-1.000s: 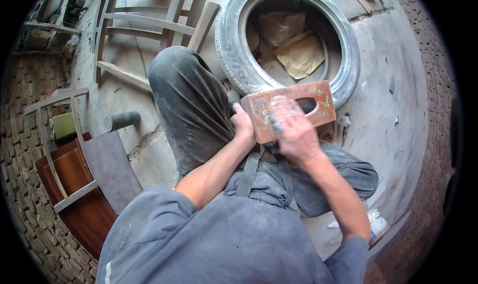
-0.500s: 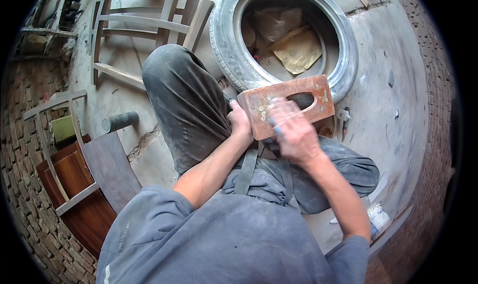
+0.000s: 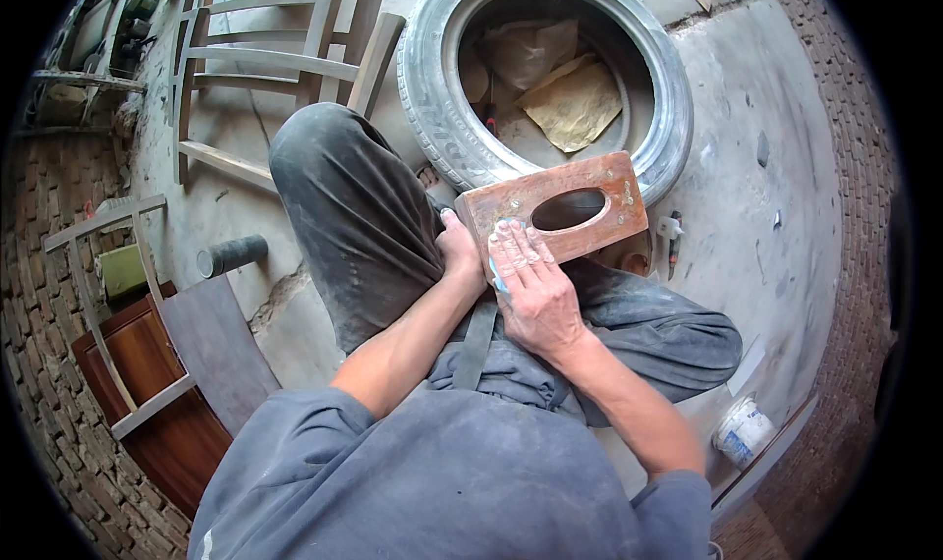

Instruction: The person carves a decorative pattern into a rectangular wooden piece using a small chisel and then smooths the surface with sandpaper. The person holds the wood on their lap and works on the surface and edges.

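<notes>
A reddish-brown wooden tissue box (image 3: 589,236) with an oval opening and pale filler spots rests tilted over my lap. My left hand (image 3: 462,249) grips its left end, thumb up along the edge; its other fingers are hidden below. My right hand (image 3: 533,295) presses on the top face, left of the opening, with dusty fingers close together. Bits of a thin light-blue piece (image 3: 498,277) peek out beside the thumb and at a fingertip. It looks like a sheet held under the fingers, mostly covered.
Beyond the box lies a tyre (image 3: 432,118) with yellowish sandpaper (image 3: 575,103) inside. A wooden chair frame (image 3: 275,59) stands far left. Nearer left are a dark cylinder (image 3: 232,255) and a board (image 3: 218,349). A screwdriver (image 3: 674,246) and white tub (image 3: 744,430) lie right.
My right hand has slid left and nearer across the box top, uncovering the whole oval opening. My left hand keeps its grip on the end.
</notes>
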Demonstrator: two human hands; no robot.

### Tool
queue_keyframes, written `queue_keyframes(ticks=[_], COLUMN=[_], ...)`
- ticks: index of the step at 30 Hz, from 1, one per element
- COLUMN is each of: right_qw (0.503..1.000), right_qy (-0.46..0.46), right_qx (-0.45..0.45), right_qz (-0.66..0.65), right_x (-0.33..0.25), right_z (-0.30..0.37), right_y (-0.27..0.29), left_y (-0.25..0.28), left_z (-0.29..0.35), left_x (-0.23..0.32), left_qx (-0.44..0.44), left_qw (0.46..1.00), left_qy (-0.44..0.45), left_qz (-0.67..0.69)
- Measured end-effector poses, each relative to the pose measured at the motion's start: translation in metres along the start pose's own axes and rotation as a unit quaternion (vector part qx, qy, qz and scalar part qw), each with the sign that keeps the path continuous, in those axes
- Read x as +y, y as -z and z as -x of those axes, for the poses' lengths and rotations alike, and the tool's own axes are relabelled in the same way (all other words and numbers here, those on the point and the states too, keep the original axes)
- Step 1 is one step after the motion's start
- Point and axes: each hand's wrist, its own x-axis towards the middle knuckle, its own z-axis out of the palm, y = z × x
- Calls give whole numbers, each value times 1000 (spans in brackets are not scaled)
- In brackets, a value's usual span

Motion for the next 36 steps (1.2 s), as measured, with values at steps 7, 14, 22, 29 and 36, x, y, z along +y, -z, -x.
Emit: queue_keyframes(ticks=[7, 14, 22, 29, 36], right_qw=[999, 996, 993, 997, 998], right_qy=[-40, -83, -104, -41, -53], right_qx=[17, 34, 54, -59, -31], right_qz=[14, -3, 7, -14, 21], right_x=[6, -9, -8, -47, -52], right_z=[15, -8, -12, 16, 1], right_y=[7, -4, -12, 9, 1], left_y=[-6, 6, 16, 9, 13], left_z=[17, 6, -14, -6, -16], left_x=[6, 1, -13, -7, -18], left_qx=[21, 15, 14, 126, 154], left_qw=[996, 999, 998, 951, 936], left_qy=[-4, -17, -26, -79, -74], left_qz=[-84, -30, -50, -271, -308])
